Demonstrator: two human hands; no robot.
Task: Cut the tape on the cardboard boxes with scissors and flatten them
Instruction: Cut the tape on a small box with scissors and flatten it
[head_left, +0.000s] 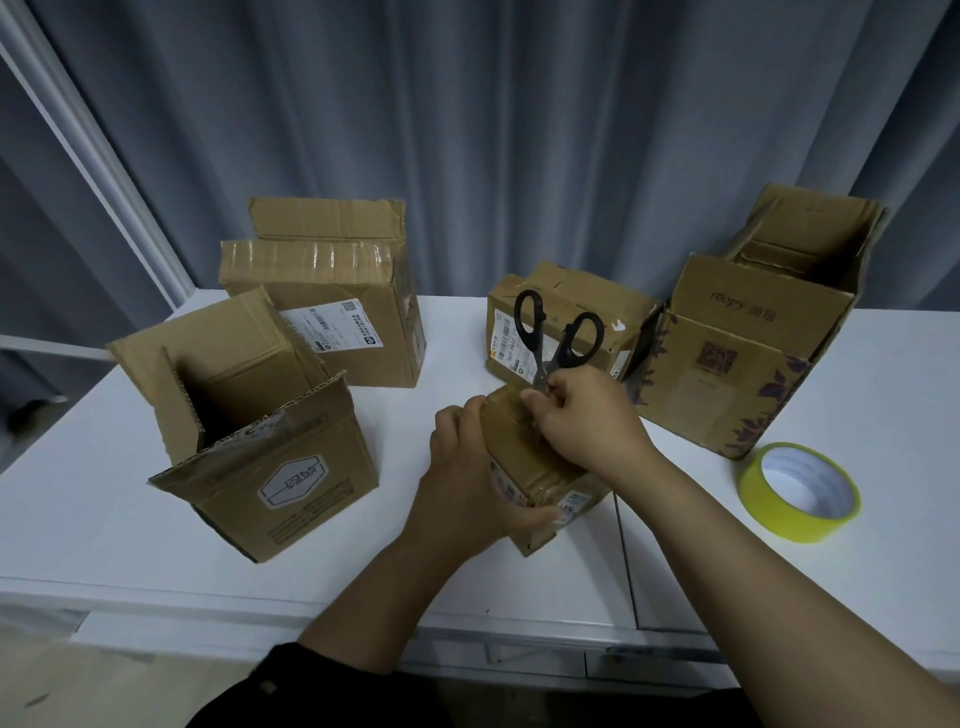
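Observation:
A small taped cardboard box (524, 457) stands on the white table (104, 499) in front of me. My left hand (467, 478) grips its left side, thumb at the lower front corner. My right hand (587, 421) grips a pair of black-handled scissors (558, 338) by the blades, handles pointing up and away, blades down against the box's taped top. The blade tips are hidden by my fingers.
An open box (270, 457) stands at the left, a taped box (332, 312) behind it, another taped box (566, 317) behind the scissors, and a tall open printed box (743, 353) at the right. A roll of yellow tape (800, 491) lies at the right front.

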